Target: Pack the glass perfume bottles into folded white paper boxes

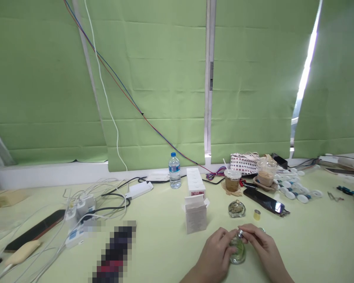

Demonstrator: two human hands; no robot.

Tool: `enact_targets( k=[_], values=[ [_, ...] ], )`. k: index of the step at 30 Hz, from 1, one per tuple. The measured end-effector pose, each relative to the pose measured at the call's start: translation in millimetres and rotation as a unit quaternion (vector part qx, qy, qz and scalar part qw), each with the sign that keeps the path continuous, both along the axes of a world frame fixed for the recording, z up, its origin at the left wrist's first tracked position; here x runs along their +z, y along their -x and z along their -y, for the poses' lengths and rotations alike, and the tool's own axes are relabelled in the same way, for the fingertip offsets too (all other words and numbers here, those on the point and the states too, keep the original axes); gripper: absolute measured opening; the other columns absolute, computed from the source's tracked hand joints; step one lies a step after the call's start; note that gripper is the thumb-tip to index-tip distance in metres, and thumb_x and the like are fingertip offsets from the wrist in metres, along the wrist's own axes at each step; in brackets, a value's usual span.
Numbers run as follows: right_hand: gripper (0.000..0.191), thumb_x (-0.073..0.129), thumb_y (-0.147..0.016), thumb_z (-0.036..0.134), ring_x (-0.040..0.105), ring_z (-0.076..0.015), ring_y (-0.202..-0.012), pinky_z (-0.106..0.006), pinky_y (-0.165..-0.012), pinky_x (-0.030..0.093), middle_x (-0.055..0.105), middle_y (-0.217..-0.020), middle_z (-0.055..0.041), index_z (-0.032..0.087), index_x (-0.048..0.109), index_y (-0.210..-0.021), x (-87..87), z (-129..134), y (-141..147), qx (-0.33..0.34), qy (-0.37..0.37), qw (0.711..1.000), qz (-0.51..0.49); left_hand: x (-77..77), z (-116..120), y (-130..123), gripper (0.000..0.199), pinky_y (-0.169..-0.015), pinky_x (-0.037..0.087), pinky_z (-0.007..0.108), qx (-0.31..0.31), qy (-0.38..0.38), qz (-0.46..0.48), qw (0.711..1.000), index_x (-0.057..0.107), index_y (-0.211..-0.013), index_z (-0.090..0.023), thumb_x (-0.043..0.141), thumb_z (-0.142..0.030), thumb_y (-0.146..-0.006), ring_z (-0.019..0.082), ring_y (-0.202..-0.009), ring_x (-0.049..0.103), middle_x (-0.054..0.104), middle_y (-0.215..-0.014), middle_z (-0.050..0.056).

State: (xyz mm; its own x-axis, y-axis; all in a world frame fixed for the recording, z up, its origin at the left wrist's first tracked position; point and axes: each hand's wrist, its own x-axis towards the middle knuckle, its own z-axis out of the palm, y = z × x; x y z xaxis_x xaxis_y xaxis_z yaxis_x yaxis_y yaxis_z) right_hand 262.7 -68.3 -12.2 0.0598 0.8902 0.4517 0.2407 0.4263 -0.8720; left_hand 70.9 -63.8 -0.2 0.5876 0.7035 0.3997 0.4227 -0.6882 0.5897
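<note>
From my remote station I view the glass bottle (pixel 238 254), neck toward twelve o'clock, at three from the left hand (pixel 214 251), which grasps its body, and nine from the right hand (pixel 264 247), which seemingly pinches the partly hidden silver collar (pixel 240 233).

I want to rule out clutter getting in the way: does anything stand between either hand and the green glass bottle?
Nothing visible does. The left hand holds the green glass bottle, and the right hand is at its silver neck. The gold cap lies beyond both hands, not between them and the bottle.
</note>
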Motion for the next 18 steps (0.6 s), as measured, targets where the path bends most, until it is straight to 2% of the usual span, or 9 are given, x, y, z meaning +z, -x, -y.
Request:
enact_targets(
  k=[6,11,18],
  values=[
    [0.022,0.056,-0.085,0.036,0.070,-0.0214,-0.078,-0.027,-0.069,0.059,0.074,-0.094,-0.0058,0.025,0.073,-0.094,-10.9,-2.5,-13.1,0.001,-0.101,0.986,0.133,-6.2,2.8,-0.5,0.053,-0.091,0.047,0.031,0.012,0.016,0.015,1.000,0.045,-0.135,-0.026,0.050,-0.012,-0.085,0.020,-0.099,0.058,0.058,-0.110,0.007],
    [0.022,0.057,-0.084,0.037,0.072,-0.0215,-0.075,-0.026,-0.067,0.060,0.075,-0.091,-0.0049,0.026,0.071,-0.095,-15.4,-6.9,-10.2,-0.023,-0.170,0.968,0.183,-8.4,5.2,-0.1,0.061,-0.095,0.045,0.033,0.029,0.048,0.022,0.998,0.035,-0.141,-0.027,0.051,-0.015,-0.084,0.021,-0.104,0.056,0.057,-0.113,0.007],
    [0.026,0.058,-0.083,0.034,0.072,-0.0229,-0.091,-0.027,-0.081,0.059,0.073,-0.106,-0.0026,0.027,0.068,-0.106,-25.4,-16.4,-12.1,-0.010,-0.235,0.932,0.274,-9.8,4.0,-1.6,0.069,-0.097,0.044,0.039,0.028,0.083,0.026,0.996,0.033,-0.141,-0.028,0.058,-0.014,-0.079,0.026,-0.111,0.055,0.056,-0.121,0.008]
  ],
)
